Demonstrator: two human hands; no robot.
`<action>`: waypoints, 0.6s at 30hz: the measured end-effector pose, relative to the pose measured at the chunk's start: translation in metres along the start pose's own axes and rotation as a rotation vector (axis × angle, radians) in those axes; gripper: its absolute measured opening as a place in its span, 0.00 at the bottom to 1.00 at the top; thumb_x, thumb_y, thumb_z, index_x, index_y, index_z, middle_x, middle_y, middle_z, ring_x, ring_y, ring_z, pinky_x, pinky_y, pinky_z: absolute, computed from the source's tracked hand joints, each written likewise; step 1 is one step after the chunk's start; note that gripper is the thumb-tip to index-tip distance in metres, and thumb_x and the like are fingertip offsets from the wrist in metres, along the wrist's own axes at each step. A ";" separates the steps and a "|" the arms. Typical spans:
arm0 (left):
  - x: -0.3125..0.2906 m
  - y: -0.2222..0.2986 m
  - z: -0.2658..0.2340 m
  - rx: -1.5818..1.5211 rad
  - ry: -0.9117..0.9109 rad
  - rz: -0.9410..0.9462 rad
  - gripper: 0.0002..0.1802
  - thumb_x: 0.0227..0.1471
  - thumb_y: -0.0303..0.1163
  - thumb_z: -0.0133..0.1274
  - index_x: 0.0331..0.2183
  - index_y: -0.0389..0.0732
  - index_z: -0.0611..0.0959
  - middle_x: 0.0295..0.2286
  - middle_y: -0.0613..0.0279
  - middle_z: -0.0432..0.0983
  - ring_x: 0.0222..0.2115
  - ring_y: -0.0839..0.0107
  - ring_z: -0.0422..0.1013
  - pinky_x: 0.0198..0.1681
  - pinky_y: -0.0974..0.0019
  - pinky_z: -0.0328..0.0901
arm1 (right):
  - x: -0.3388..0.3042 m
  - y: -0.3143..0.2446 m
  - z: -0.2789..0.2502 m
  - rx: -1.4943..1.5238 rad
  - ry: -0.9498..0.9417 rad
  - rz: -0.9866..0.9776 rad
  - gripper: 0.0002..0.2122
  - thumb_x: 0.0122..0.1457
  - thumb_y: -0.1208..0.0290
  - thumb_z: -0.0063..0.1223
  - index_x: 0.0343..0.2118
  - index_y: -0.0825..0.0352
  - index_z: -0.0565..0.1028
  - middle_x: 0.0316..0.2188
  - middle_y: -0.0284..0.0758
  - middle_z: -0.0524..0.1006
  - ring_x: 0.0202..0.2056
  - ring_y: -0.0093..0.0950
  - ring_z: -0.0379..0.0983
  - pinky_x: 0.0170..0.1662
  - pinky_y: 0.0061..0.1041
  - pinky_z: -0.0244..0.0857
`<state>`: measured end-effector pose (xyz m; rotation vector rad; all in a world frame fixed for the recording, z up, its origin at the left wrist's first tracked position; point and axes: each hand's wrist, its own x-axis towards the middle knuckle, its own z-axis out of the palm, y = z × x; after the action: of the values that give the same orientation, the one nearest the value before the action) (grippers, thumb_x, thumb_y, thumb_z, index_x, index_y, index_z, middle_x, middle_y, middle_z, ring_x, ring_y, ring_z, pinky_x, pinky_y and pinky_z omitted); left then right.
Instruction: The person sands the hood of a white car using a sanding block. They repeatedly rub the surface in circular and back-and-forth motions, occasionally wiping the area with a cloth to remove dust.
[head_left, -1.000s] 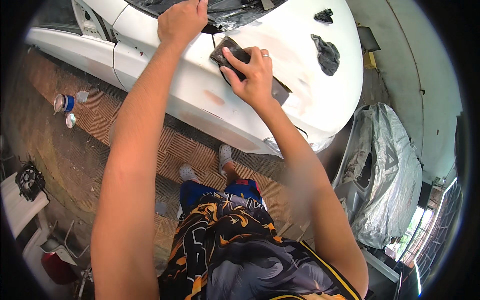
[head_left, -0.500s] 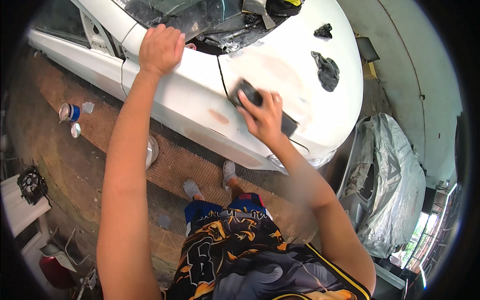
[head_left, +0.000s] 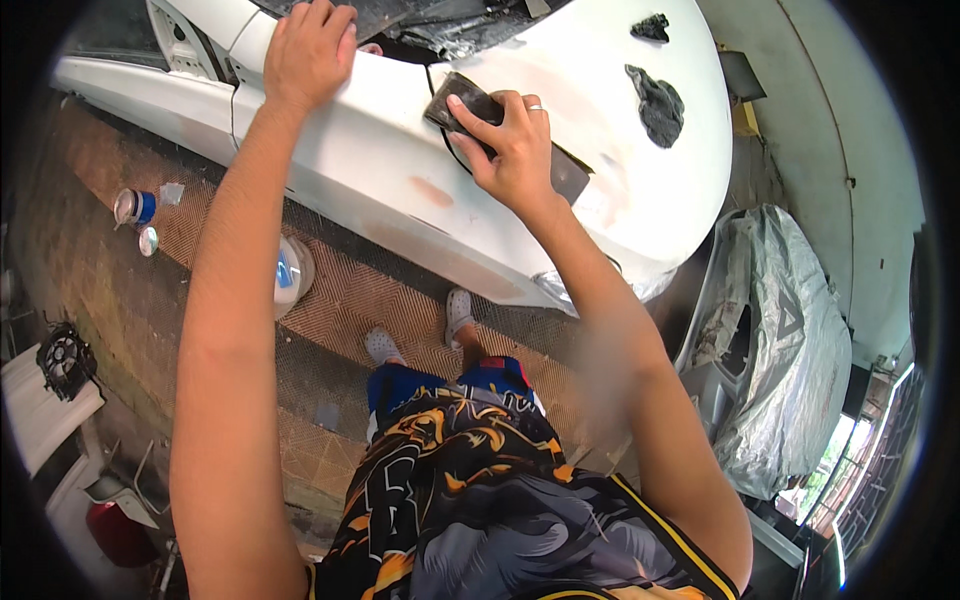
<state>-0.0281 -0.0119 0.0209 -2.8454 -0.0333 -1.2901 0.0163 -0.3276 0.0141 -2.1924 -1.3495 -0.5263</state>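
My right hand (head_left: 515,150) wears a ring and is closed on a long dark sanding block (head_left: 568,178), its thumb and fingers gripping the top. The block lies flat on the front of a white car body (head_left: 380,120), across the dark seam between two panels, where dull brownish patches show in the paint. Farther left, my left hand (head_left: 308,60) is curled over the body edge beside the windscreen base. Its fingertips are partly hidden there.
Two black crumpled cloths (head_left: 658,105) lie on the bonnet. On the floor stand a tin with a blue label (head_left: 133,207) and a whitish round tub (head_left: 293,275), partly behind my left forearm. A silver cover (head_left: 785,380) drapes another vehicle at right; a black fan (head_left: 65,360) sits far left.
The sanding block, in my right hand, has slid leftward and away from me over the panel. My left hand stays on the body edge. The view has shifted slightly.
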 end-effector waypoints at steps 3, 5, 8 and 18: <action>-0.001 0.000 -0.003 0.004 -0.065 -0.026 0.10 0.57 0.33 0.53 0.41 0.45 0.82 0.36 0.65 0.74 0.41 0.62 0.70 0.45 0.57 0.64 | -0.036 -0.005 -0.009 -0.048 0.021 0.019 0.22 0.51 0.65 0.67 0.52 0.48 0.82 0.41 0.42 0.73 0.38 0.42 0.67 0.43 0.40 0.61; -0.001 0.001 0.003 -0.033 -0.050 -0.056 0.11 0.56 0.32 0.53 0.42 0.45 0.82 0.37 0.65 0.74 0.41 0.62 0.70 0.45 0.57 0.64 | -0.070 -0.007 -0.016 -0.082 0.053 0.039 0.21 0.51 0.65 0.67 0.51 0.48 0.83 0.41 0.42 0.73 0.38 0.42 0.67 0.43 0.40 0.61; 0.001 0.001 0.002 -0.018 -0.043 -0.035 0.11 0.56 0.32 0.52 0.42 0.45 0.82 0.36 0.64 0.74 0.42 0.62 0.70 0.46 0.57 0.64 | -0.026 -0.014 -0.005 -0.040 0.057 0.049 0.20 0.49 0.67 0.68 0.48 0.48 0.85 0.38 0.42 0.73 0.38 0.42 0.66 0.42 0.40 0.60; 0.004 -0.005 0.003 -0.004 -0.045 -0.057 0.12 0.57 0.32 0.51 0.43 0.45 0.81 0.37 0.64 0.75 0.42 0.60 0.70 0.47 0.57 0.64 | -0.047 -0.003 -0.019 0.015 -0.001 0.031 0.22 0.49 0.66 0.69 0.50 0.45 0.84 0.43 0.41 0.74 0.42 0.42 0.67 0.47 0.41 0.61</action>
<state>-0.0231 -0.0072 0.0220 -2.8972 -0.1134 -1.2370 -0.0081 -0.3711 0.0029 -2.1988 -1.3134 -0.5018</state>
